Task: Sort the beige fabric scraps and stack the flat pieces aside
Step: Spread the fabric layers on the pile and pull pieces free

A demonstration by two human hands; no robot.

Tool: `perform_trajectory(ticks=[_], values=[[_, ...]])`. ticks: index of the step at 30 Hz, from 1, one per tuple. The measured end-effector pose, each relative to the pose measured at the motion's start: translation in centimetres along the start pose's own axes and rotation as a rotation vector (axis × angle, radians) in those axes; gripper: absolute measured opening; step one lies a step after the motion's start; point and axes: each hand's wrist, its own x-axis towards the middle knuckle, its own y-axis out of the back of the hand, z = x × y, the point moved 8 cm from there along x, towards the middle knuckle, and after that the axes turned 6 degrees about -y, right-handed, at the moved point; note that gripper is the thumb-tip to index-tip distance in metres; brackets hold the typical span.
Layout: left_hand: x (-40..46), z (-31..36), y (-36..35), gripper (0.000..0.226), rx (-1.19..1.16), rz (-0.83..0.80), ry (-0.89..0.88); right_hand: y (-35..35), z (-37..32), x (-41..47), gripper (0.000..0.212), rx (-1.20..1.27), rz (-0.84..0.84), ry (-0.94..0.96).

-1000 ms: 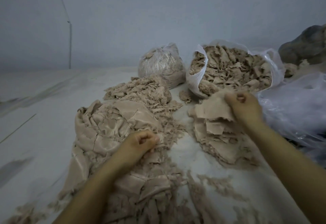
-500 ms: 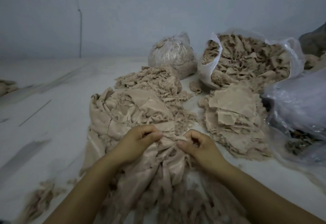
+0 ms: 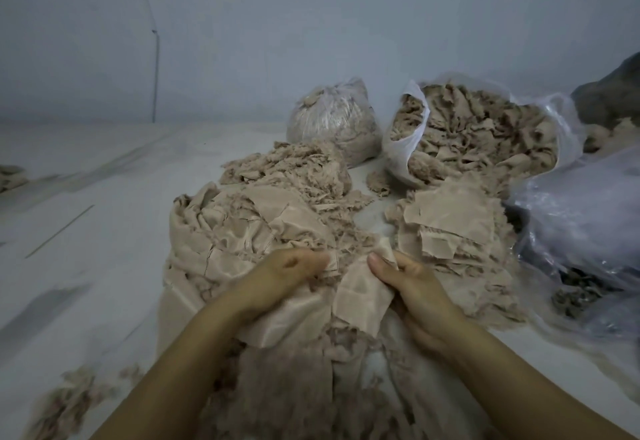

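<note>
A big heap of crumpled beige fabric scraps (image 3: pixel 242 231) lies in front of me on the white floor. My left hand (image 3: pixel 287 273) grips a bunch of cloth at the heap's near edge. My right hand (image 3: pixel 408 280) pinches a flat beige piece (image 3: pixel 360 297) between thumb and fingers, just right of the left hand. To the right lies a stack of flat pieces (image 3: pixel 453 228), apart from both hands. A mound of shredded scraps (image 3: pixel 294 169) sits behind the heap.
An open white plastic bag full of scraps (image 3: pixel 485 134) and a tied clear bag (image 3: pixel 332 117) stand at the back. A bluish plastic bag (image 3: pixel 581 225) lies at the right. Loose fluff (image 3: pixel 69 401) litters the floor near left. A grey wall is behind.
My right hand left the flat stack and came back to the heap, where it now pinches a flat piece. The two hands have drawn slightly apart, and the left keeps its hold.
</note>
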Motion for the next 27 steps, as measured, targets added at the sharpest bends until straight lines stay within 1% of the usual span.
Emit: perform_trajectory(ticks=[1,2,3,5,6,8,9,10,11,12,13,14,15,16,17,18,19,20,22,23,24,25,27], values=[[-0.1,0.0,-1.6,0.027,0.044,-0.088,0.018,-0.3,0.1,0.1,0.03,0.006,0.007,0.022],[0.0,-0.3,-2.8,0.019,0.074,-0.124,0.024,-0.3,0.0,0.1,0.031,0.035,0.033,0.051],[0.1,-0.2,-3.4,0.016,0.057,-0.117,0.012,0.0,-0.3,0.1,0.029,0.079,0.072,0.086],[0.4,-0.8,-2.7,0.039,-0.01,-0.055,-0.004,1.2,-1.0,0.1,0.02,0.129,0.159,0.151],[0.5,-1.0,-2.1,0.042,-0.012,-0.033,0.001,1.6,-1.2,0.0,0.014,0.119,0.175,0.166],[0.6,-0.8,-0.9,0.036,0.004,0.037,-0.025,1.9,-1.1,-0.3,0.006,0.109,0.164,0.162],[0.7,-0.7,-0.2,0.034,-0.021,0.109,-0.034,1.8,-0.9,-0.3,0.008,0.11,0.14,0.143],[0.8,-0.8,0.3,0.032,-0.075,0.182,-0.034,1.5,-0.7,-0.3,0.014,0.096,0.092,0.111],[0.9,-0.7,0.6,0.03,-0.141,0.231,-0.03,0.7,-0.5,-0.3,0.023,0.059,0.015,0.065],[1.1,-0.8,0.5,0.028,-0.203,0.242,-0.027,-0.1,-0.3,-0.4,0.029,-0.021,-0.06,0.025],[1.2,-0.5,0.0,0.027,-0.237,0.21,-0.023,-0.6,-0.2,-0.5,0.035,-0.146,-0.1,0.007],[1.4,-0.3,-0.6,0.026,-0.233,0.157,-0.025,-0.9,-0.3,-0.4,0.04,-0.286,-0.097,0.015],[1.5,0.1,-1.3,0.027,-0.211,0.101,-0.034,-0.9,-0.8,-0.3,0.046,-0.406,-0.049,0.045],[1.6,0.5,-2.0,0.029,-0.189,0.054,-0.055,-0.8,-1.3,-0.2,0.048,-0.477,-0.003,0.084],[1.8,0.9,-2.5,0.03,-0.173,0.026,-0.075,-0.9,-1.8,-0.1,0.045,-0.494,0.009,0.116],[1.9,1.3,-2.7,0.032,-0.156,0.039,-0.097,-1.3,-2.3,-0.1,0.033,-0.49,-0.002,0.15],[2.0,1.5,-2.4,0.034,-0.152,0.094,-0.112,-1.5,-2.9,-0.1,0.019,-0.484,0.002,0.185],[2.1,1.2,-1.6,0.035,-0.153,0.204,-0.1,-1.3,-3.4,-0.1,0.016,-0.47,0.037,0.22],[1.6,-0.1,1.0,0.032,-0.219,0.497,0.004,0.4,-4.3,0.1,0.024,-0.368,0.158,0.251],[1.1,-0.5,1.8,0.031,-0.236,0.576,0.028,1.3,-4.6,0.1,0.023,-0.312,0.22,0.252],[1.0,-0.6,1.9,0.029,-0.229,0.547,0.006,2.0,-4.7,0.3,0.02,-0.266,0.264,0.247],[1.3,-0.4,0.8,0.027,-0.23,0.41,-0.02,2.2,-4.6,0.4,0.02,-0.233,0.287,0.235],[1.4,0.1,-3.2,0.022,-0.19,0.061,-0.013,2.1,-4.0,0.7,0.022,-0.199,0.303,0.212]])
